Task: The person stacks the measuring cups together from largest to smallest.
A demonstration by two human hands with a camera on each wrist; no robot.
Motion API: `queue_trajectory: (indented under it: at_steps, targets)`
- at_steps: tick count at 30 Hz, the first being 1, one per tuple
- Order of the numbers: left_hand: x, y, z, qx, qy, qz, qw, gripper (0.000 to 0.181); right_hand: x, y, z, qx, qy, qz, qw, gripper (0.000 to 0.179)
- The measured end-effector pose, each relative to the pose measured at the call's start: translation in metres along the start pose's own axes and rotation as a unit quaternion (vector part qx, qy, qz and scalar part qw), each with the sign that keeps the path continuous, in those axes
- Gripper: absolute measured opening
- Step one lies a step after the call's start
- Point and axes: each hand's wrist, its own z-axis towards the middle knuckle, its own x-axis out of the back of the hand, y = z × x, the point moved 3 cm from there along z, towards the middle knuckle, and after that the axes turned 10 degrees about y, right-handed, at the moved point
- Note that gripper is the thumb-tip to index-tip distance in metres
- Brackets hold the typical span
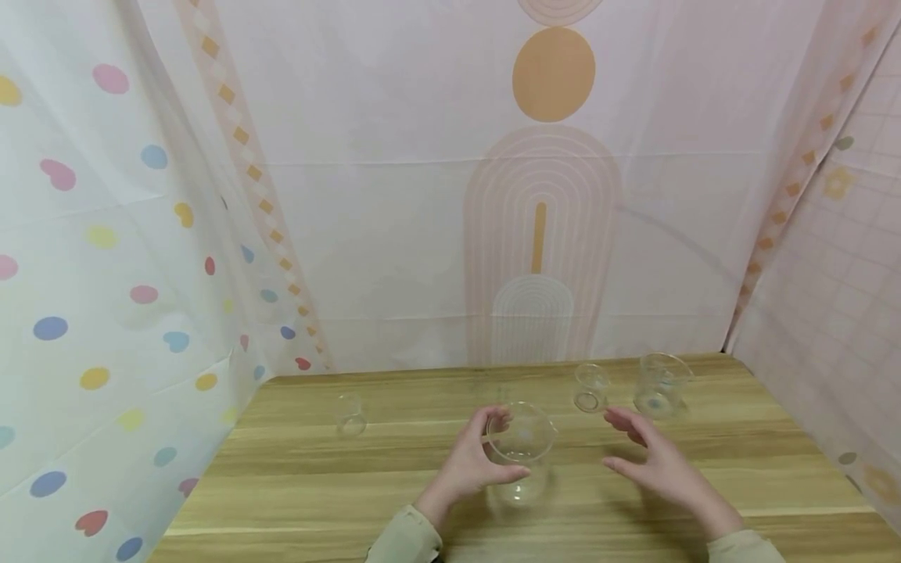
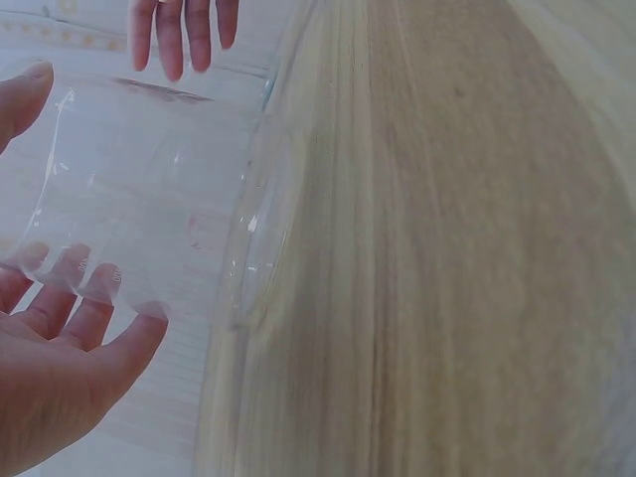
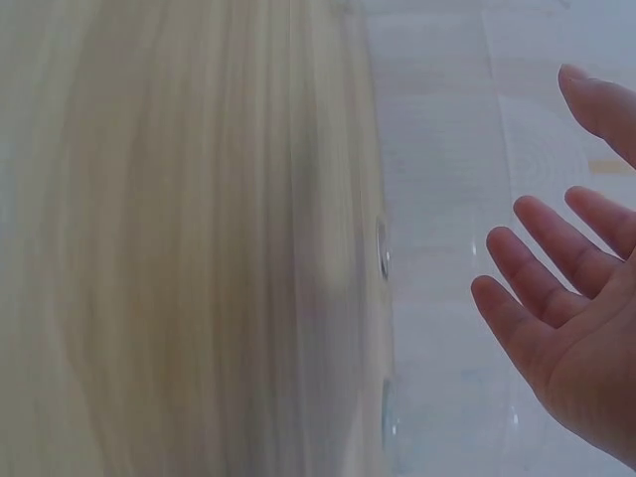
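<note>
A large clear glass beaker (image 1: 528, 491) with a pouring lip stands upright at the front middle of the table. My left hand (image 1: 470, 457) grips it around the upper part, thumb across the near side and fingers curled behind. In the left wrist view the fingertips lie along the wall of the beaker (image 2: 149, 189), below its printed marks. Apart from the beaker, to its right, my right hand (image 1: 658, 465) hovers over the table with spread, relaxed fingers and holds nothing. The right wrist view shows its palm (image 3: 591, 358) and separate fingers.
Behind my right hand stand a small glass beaker (image 1: 590, 400) and a larger one (image 1: 660, 400). Another small clear glass vessel (image 1: 351, 424) is at the left. The wood-grain table (image 1: 296, 493) ends at a patterned cloth backdrop (image 1: 394, 258), with cloth on both sides.
</note>
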Motion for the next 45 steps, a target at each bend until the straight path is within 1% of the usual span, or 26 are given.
queue_trajectory:
  at_steps: [10, 13, 16, 19, 22, 28, 35, 40, 45]
  targets:
    - [0.0, 0.002, -0.001, 0.004, 0.002, 0.005, 1.0, 0.089, 0.026, 0.015, 0.002, -0.025, 0.004, -0.028, 0.9993, 0.067]
    - [-0.001, 0.002, -0.001, 0.002, 0.001, 0.004, 1.0, 0.088, 0.034, 0.018, 0.005, -0.019, 0.01, -0.034, 0.9992, 0.067]
    - [-0.001, 0.002, 0.0, 0.001, 0.002, 0.005, 1.0, 0.087, 0.04, 0.021, 0.009, 0.001, 0.017, -0.044, 0.9989, 0.069]
    - [-0.001, 0.003, 0.0, 0.001, 0.003, 0.007, 1.0, 0.086, 0.045, 0.025, 0.013, 0.022, 0.026, -0.063, 0.9974, 0.071]
    - [0.0, 0.003, 0.0, 0.002, 0.004, 0.01, 0.9999, 0.085, 0.051, 0.028, 0.019, 0.029, 0.028, -0.086, 0.9954, 0.072]
    - [0.001, 0.004, 0.0, 0.001, 0.004, 0.013, 0.9999, 0.086, 0.06, 0.029, 0.03, 0.027, 0.023, -0.125, 0.9915, 0.068]
    - [0.0, 0.004, -0.001, -0.001, -0.002, 0.005, 1.0, 0.087, 0.067, 0.032, 0.041, 0.04, 0.011, -0.16, 0.9862, 0.066]
    - [-0.001, 0.004, 0.0, -0.003, -0.002, 0.003, 1.0, 0.086, 0.071, 0.033, 0.049, 0.032, -0.008, -0.172, 0.9845, 0.066]
    - [-0.001, 0.003, 0.0, -0.007, -0.002, 0.004, 1.0, 0.086, 0.075, 0.035, 0.056, 0.011, -0.02, -0.194, 0.9807, 0.066]
